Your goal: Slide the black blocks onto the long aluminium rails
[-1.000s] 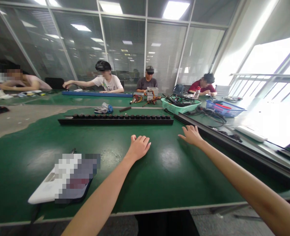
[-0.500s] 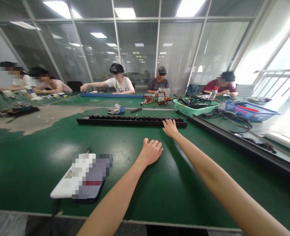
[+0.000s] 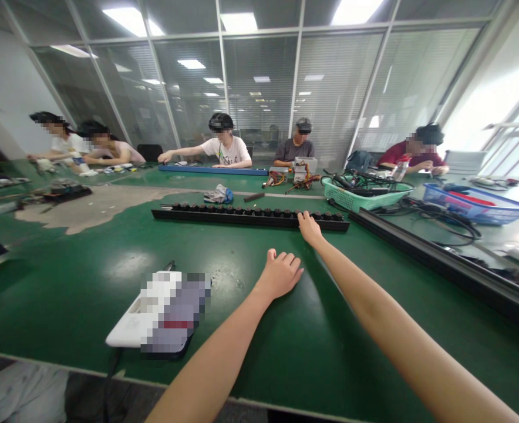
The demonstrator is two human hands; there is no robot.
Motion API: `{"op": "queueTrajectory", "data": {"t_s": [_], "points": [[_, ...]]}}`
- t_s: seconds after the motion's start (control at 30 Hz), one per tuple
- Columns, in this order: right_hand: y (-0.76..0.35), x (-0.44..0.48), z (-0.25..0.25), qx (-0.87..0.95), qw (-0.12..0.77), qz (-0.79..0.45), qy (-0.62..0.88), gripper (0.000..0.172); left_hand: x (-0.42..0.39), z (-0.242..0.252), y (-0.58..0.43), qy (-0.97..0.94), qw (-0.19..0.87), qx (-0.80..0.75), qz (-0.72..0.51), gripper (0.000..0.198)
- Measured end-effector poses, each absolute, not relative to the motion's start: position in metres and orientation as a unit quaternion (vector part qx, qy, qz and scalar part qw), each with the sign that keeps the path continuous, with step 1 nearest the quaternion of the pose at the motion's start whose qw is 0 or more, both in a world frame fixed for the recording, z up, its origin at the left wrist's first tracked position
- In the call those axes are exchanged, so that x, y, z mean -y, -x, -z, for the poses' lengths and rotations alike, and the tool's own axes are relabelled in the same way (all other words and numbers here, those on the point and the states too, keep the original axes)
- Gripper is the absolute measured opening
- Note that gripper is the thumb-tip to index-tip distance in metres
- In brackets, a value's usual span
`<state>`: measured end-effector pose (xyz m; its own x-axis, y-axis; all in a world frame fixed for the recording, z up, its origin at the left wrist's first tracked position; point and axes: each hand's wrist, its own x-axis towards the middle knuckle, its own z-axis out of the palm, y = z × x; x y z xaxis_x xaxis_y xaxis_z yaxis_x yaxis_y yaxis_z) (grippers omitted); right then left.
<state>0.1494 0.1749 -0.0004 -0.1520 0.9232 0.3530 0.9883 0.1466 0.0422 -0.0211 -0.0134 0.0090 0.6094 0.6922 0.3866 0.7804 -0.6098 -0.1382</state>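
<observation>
A long black rail (image 3: pixel 224 216) lies crosswise on the green table, with a row of round black pieces like small rollers along its top. Near its right end, my right hand (image 3: pixel 310 228) reaches over the front edge. Its fingers are bent and close together on the rail, and they hide what lies directly under them. My left hand (image 3: pixel 281 273) rests on the tabletop nearer to me, apart from the rail. Its fingers are loosely curled with gaps between them, the thumb stands off, and nothing shows in it.
A white device and a phone (image 3: pixel 175 317) lie at left front. To the right are another long dark rail (image 3: pixel 418 252), a green basket (image 3: pixel 356 201) of cables and a blue basket (image 3: pixel 479 208). Gloves (image 3: pixel 218 194) lie behind the rail. Several people sit across the table.
The view has turned a little left, so everything sits further right. My right hand's fingers have drawn closer together on the rail. My left hand keeps its pose on the table.
</observation>
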Motion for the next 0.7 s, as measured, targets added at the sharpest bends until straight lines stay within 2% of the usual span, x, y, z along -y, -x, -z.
{"op": "queueTrajectory", "data": {"t_s": [0.33,0.7], "points": [[-0.157,-0.148,0.015,0.767,0.159,0.161,0.600,0.031,0.013,-0.008,0.022,0.885,0.133,0.422,0.144,0.032],[-0.166,-0.060,0.016,0.766,0.150,0.173,0.600,0.024,0.018,-0.012,0.024,0.886,0.137,0.415,0.155,0.034]]}}
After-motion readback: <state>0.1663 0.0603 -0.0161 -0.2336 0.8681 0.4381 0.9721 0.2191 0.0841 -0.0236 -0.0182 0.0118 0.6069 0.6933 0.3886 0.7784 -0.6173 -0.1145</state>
